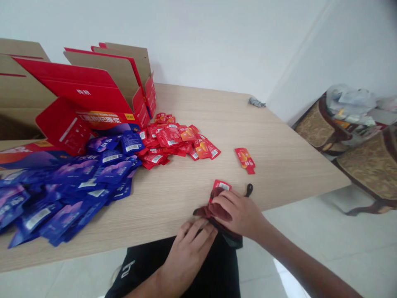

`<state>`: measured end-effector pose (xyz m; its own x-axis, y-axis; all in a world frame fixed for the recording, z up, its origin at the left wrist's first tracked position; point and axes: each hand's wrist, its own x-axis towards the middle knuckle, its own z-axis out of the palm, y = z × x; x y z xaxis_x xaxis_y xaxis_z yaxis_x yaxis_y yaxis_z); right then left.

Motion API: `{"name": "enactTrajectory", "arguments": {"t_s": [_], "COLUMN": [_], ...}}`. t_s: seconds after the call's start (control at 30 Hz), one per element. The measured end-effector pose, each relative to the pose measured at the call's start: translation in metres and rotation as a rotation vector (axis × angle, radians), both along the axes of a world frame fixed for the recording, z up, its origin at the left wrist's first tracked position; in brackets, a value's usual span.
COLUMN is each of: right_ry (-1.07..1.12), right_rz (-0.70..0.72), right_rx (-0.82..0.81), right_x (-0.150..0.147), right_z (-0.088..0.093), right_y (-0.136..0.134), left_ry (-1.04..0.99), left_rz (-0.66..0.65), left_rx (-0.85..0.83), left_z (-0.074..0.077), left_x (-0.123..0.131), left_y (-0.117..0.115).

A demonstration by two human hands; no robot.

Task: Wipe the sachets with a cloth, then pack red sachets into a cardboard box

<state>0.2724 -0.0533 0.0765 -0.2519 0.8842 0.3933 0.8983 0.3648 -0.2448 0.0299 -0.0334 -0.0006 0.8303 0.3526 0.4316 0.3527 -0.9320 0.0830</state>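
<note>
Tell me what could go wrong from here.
The brown-and-black cloth in the right hand overhangs the near edge of the table, so it might drop if released. The red packet partly hidden behind it could get nudged aside. The loosely heaped blue packets may slide if bumped.

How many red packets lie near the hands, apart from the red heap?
2: one packet lies alone on the table; the other packet is partly hidden by the right hand and brown cloth. More may be hidden.

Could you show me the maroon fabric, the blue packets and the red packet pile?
Maroon fabric (218, 212): head view, on its bunched middle.
Blue packets (79, 171): head view, near the heap's middle.
Red packet pile (172, 134): head view, a packet mid-pile.
</note>
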Motion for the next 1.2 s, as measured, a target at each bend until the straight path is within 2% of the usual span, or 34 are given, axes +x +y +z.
{"name": "enactTrajectory", "arguments": {"t_s": [0.1,0.17,0.27,0.37,0.5,0.57,0.7,0.8,0.9,0.97,1.1,1.2], "right_ry": [0.004,-0.01,-0.088,-0.124,0.127,0.275,0.571,0.78,0.873,0.877,0.898,0.895], "right_rz": [-0.038,-0.107,-0.219,-0.372,-0.527,-0.578,-0.722,-0.775,-0.782,-0.797,-0.811,-0.822], "right_rx": [-0.027,-0.017,0.02,0.111,0.285,0.313,0.254,0.242,0.274,0.294,0.28,0.271], "right_x": [0.004,0.017,0.04,0.056,0.061,0.059,0.057,0.059,0.061,0.061,0.065,0.067], "right_z": [-0.017,-0.02,-0.015,-0.004,0.007,0.006,-0.01,-0.027,-0.037,-0.04,-0.044,-0.047], "right_y": [0.009,0.025,0.05,0.061,0.042,0.026,0.001,-0.008,-0.012,-0.013,-0.013,-0.013], "left_ry": [0.012,0.004,-0.034,-0.081,-0.071,-0.034,-0.093,-0.173,-0.264,-0.359,-0.45,-0.315], "left_rz": [-0.015,-0.011,-0.009,-0.013,0.001,-0.002,-0.022,-0.091,-0.144,-0.12,0.04,0.154], "left_rx": [0.004,0.016,0.015,0.015,-0.012,-0.032,-0.114,-0.145,-0.162,-0.207,-0.389,-0.578], "left_z": [0.002,0.003,0.002,0.001,0.008,0.014,0.024,0.031,0.046,0.062,0.097,0.108], "left_x": [0.0,0.0,0.001,0.004,0.012,0.014,0.012,0.006,0.0,-0.002,0.005,0.019], "left_y": [0.0,0.001,0.002,0.004,0.008,0.011,0.02,0.028,0.039,0.048,0.07,0.096]}}
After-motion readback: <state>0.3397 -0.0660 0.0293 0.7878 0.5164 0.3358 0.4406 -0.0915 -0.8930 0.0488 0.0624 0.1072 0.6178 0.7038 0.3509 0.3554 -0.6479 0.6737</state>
